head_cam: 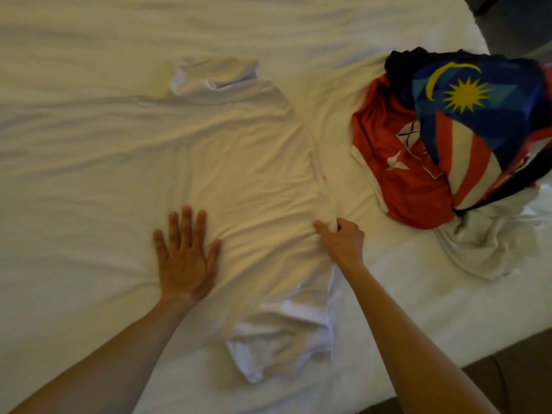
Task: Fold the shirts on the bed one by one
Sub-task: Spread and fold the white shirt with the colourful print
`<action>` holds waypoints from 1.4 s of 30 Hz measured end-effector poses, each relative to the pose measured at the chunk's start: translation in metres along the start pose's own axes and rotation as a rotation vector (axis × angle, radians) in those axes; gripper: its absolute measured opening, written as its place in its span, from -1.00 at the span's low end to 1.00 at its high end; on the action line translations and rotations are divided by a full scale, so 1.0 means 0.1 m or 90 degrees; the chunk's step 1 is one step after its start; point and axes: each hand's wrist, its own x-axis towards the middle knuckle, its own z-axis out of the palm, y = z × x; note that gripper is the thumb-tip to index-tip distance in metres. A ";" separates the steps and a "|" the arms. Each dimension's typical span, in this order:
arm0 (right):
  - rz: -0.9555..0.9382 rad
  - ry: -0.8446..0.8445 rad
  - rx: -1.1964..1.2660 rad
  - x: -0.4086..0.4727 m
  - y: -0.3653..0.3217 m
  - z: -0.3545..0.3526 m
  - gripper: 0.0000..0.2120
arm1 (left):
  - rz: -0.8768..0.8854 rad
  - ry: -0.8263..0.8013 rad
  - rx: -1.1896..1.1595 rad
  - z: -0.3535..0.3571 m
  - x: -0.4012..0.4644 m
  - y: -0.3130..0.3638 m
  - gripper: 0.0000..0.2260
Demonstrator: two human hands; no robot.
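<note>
White shirt (239, 162) is spread on the bed (74, 55), left of the pile of shirts (448, 138). Left hand (185, 258) lies flat on it; right hand (343, 240) pinches its side edge. Looks like fold 1: next, flip that edge over.

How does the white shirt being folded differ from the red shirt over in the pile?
The white shirt is spread out flat by itself; the red shirt is crumpled in a heap under a flag-print shirt. The white shirt is plain, while the red shirt has white markings. The left hand presses flat on the white shirt and the right hand pinches its edge; neither touches the red shirt. Both lie on the bed.
</note>
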 end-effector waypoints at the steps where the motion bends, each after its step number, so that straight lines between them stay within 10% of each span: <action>1: -0.006 0.012 -0.011 -0.02 0.08 -0.02 -0.61 | -0.005 0.003 -0.004 0.01 -0.09 -0.01 -0.36; 14: -0.020 -0.174 -0.088 -1.35 0.97 -0.11 -0.59 | 0.044 0.000 0.013 0.29 -1.32 -0.07 -0.37; 32: 0.105 -0.037 0.003 -2.01 1.46 -0.07 -0.74 | 0.239 0.013 0.032 0.36 -1.85 -0.35 -0.43; 36: -0.258 0.073 -0.230 -2.27 1.23 0.22 -0.32 | 0.223 0.043 -0.015 0.27 -1.94 -0.47 -0.50; 39: -0.583 -0.115 -0.305 -2.43 1.08 0.52 -0.36 | 0.146 0.041 -0.006 0.13 -1.94 -0.58 -0.51; 42: -0.635 -0.191 -0.372 -2.45 0.97 0.71 -0.48 | 0.093 0.023 0.034 0.03 -1.89 -0.73 -0.43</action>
